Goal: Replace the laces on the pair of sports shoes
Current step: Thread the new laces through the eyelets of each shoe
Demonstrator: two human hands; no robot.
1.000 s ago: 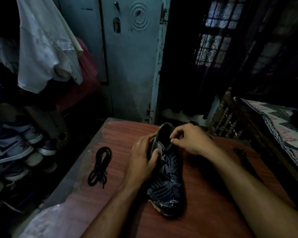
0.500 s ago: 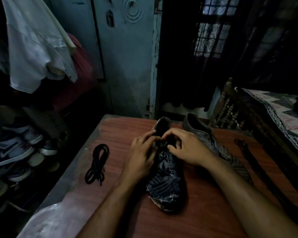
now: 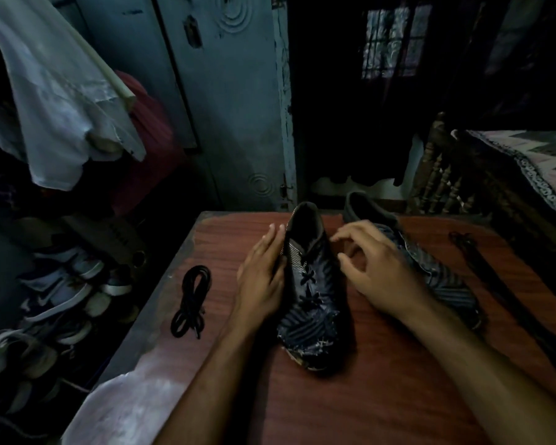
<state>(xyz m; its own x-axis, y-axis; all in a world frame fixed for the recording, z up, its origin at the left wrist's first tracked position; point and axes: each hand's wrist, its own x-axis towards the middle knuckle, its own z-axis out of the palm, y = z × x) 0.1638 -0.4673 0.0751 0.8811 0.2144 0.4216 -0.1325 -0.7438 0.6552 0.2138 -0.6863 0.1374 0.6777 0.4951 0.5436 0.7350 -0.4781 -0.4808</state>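
We've got a reddish wood-grain table [image 3: 382,396] w/ a dark striped sports shoe [image 3: 315,303] standing upright at its middle, toe toward us, heel away. Its upper is knit-looking fabric w/ pale diagonal stripes, black lace [image 3: 307,277] crossed through the eyelets, toe edge scuffed and pale.

Our left hand [image 3: 264,277] lies flat vs. the shoe's left side, fingers straight and together, pressing on it, gripping nothing. Our right hand [image 3: 379,268] hovers just right of the shoe's collar, fingers loosely bent and spread; we can't see it pinching anything, and whether a fingertip touches the lace we can't tell.

Second shoe [image 3: 446,277] of the pair lies behind the right hand, angled to the right, partly hidden by hand and forearm; same striped fabric, dark heel collar showing at the far end.

Left of the left hand, apart from it, a black coiled lace bundle [image 3: 191,303] rests near the table's left edge. A long dark strap [image 3: 482,268], maybe a belt, runs along the table's right side. Crumpled pale plastic sheet [image 3: 126,409] sits at the near-left corner.

Off the table: pile of sneakers [image 3: 58,284] low left, white cloth [image 3: 55,101] hanging above, grey-blue metal door [image 3: 231,107] behind, patterned bedspread [image 3: 540,162] far right. Lighting is dim, details murky.
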